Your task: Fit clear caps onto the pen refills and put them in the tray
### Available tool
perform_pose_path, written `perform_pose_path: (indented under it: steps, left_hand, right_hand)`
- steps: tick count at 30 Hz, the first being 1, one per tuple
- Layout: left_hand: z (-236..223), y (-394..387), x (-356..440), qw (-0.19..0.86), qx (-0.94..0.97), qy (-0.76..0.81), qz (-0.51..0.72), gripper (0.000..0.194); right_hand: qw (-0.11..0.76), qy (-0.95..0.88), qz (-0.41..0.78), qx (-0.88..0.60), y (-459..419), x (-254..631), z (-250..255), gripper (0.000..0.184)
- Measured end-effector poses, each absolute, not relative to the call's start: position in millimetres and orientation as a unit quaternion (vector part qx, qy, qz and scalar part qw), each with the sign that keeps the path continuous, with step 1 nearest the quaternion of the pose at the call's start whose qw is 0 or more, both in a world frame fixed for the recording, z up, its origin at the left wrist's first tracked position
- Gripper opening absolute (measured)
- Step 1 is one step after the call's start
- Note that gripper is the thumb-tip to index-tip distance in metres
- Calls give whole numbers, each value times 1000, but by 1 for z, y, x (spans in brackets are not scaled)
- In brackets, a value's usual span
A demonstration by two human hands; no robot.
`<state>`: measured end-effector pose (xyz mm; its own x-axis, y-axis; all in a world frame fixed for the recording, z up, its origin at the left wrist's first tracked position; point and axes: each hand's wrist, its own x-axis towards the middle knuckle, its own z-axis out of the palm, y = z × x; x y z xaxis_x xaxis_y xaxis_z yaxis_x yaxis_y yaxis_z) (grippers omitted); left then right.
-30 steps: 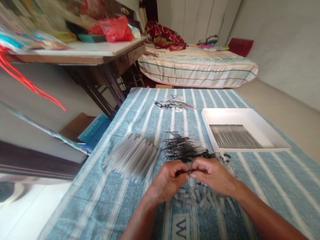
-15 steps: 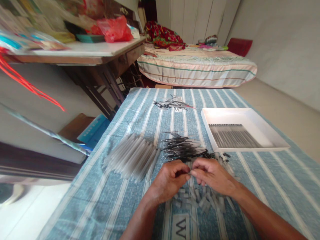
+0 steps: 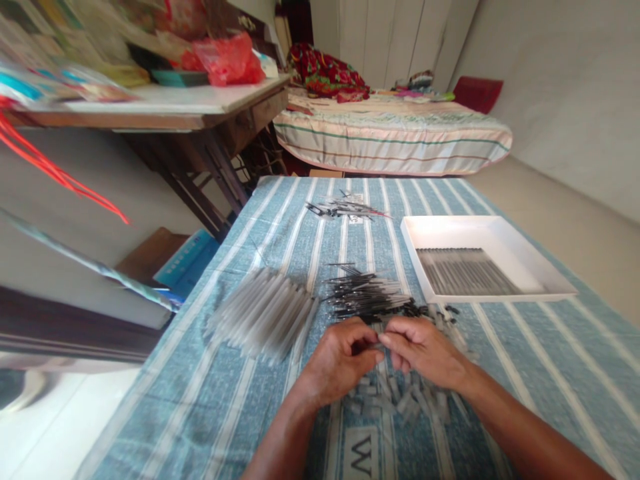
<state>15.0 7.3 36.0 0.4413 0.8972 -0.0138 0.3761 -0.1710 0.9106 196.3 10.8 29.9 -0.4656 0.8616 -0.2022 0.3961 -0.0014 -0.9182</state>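
Got left hand (image 3: 333, 363) and right hand (image 3: 425, 350) fingertip to fingertip, can't tell if clamped on anything. Can see grey bits (image 3: 415, 400) scattered just on the near side, black rods (image 3: 365, 293) heaped just past, pale tubes (image 3: 265, 317) stacked to the left. Then a white box (image 3: 460, 233) off right with a row of sticks (image 3: 465, 272) inside, and a messy pile (image 3: 345, 209) farther back, all on striped cloth (image 3: 170, 407).

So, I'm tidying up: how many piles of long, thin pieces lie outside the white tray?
3: pale tubes leftmost, dark rods in the middle, a small mixed pile far up the cloth. The left hand and right hand may hide others.
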Motion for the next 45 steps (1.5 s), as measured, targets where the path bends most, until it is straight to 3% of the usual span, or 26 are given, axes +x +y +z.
perform_pose_path:
  steps: [6,12,31,39,45]
  left_hand:
    - [41,9,15,443,758,408,250,21]
    - [36,8,15,427,748,424,280,13]
    - [31,4,19,353,767,462,271,11]
    - [37,8,17,329,726,522,303,12]
    - [33,13,13,405,593,579,386,13]
  right_hand:
    - [218,-667,529,-477,11,196,30,34]
    - [209,-642,559,-482,12,194,27,34]
    - [193,-585,588,-524,16,188,16,35]
    - [252,-566,566,-543,25,202,21,37]
    - [255,-602,505,-564,28,226,25,35]
